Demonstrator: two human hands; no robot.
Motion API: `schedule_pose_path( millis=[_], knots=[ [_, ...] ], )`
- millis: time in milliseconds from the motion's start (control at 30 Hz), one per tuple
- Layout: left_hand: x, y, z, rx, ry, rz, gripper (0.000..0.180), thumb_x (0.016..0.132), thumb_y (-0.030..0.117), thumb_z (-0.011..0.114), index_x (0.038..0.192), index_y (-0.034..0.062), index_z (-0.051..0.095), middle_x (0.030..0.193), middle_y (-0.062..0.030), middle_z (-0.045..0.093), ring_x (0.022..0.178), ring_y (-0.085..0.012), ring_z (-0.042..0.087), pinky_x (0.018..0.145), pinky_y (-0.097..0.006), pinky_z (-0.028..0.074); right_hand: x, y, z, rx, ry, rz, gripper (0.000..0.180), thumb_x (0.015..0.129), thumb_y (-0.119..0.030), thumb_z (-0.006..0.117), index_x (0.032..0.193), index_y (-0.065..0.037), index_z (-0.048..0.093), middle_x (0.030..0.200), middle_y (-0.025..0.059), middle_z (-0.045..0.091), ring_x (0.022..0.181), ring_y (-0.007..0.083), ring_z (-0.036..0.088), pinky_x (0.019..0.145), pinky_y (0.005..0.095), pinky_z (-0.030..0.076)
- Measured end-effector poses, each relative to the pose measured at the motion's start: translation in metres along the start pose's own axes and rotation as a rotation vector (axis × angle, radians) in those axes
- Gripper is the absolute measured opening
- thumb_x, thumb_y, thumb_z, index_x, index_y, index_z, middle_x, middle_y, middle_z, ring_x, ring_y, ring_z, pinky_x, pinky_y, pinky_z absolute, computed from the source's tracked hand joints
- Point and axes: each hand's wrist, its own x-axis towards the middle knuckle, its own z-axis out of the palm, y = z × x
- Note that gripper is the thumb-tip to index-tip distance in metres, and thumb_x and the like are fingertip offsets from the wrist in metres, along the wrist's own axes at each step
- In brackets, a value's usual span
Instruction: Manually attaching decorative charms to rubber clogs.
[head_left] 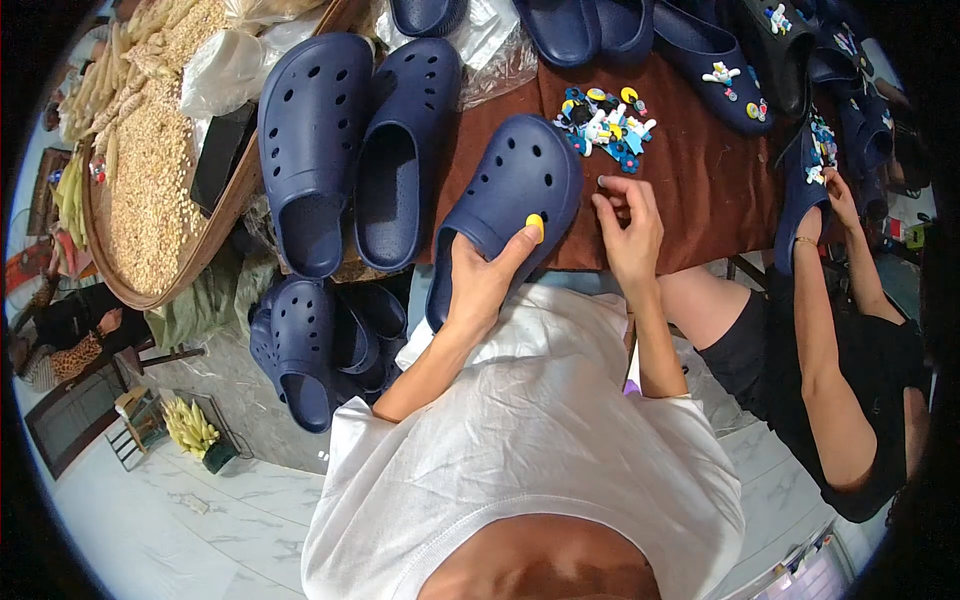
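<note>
My left hand grips a navy blue clog at its opening, with the toe pointing away. The thumb rests by a round yellow charm set on the clog's upper; other vent holes are bare. To the right, my right hand hovers over the brown cloth with bent fingers. Its thumb and index fingertips are slightly apart, and I see nothing between them. Just beyond it lies a pile of small white, blue and yellow shoe charms.
More navy clogs lie on the left of the brown cloth and hang below the table edge. A decorated clog is at the back. A woven tray of grains stands far left. At right, another person's hands hold a clog.
</note>
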Motion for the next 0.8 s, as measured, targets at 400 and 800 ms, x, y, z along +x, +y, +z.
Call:
schedule_pose_path(
  millis=[400, 800],
  knots=[
    [0.005, -0.013, 0.000, -0.147, -0.073, -0.139, 0.043, 0.096, 0.017, 0.066, 0.129, -0.0055, 0.053, 0.119, -0.0123, 0.065, 0.103, -0.0171, 0.065, 0.091, -0.030, 0.053, 0.018, 0.014, 0.004, -0.162, -0.062, 0.039, 0.019, 0.088, -0.016, 0.072, 0.103, -0.006, 0.067, 0.095, 0.0099, 0.062, 0.080, 0.0250, 0.066, 0.072, 0.0381, 0.051],
    [0.023, -0.012, -0.004, -0.433, -0.077, -0.318, 0.033, 0.088, 0.007, 0.063, 0.118, -0.0050, 0.058, 0.111, -0.0150, 0.067, 0.095, -0.0228, 0.067, 0.087, -0.034, 0.056, 0.024, 0.012, 0.005, -0.166, -0.015, -0.106, 0.016, 0.094, -0.017, 0.064, 0.106, -0.007, 0.067, 0.095, 0.0131, 0.062, 0.087, 0.0329, 0.063, 0.076, 0.0428, 0.050]
  ],
)
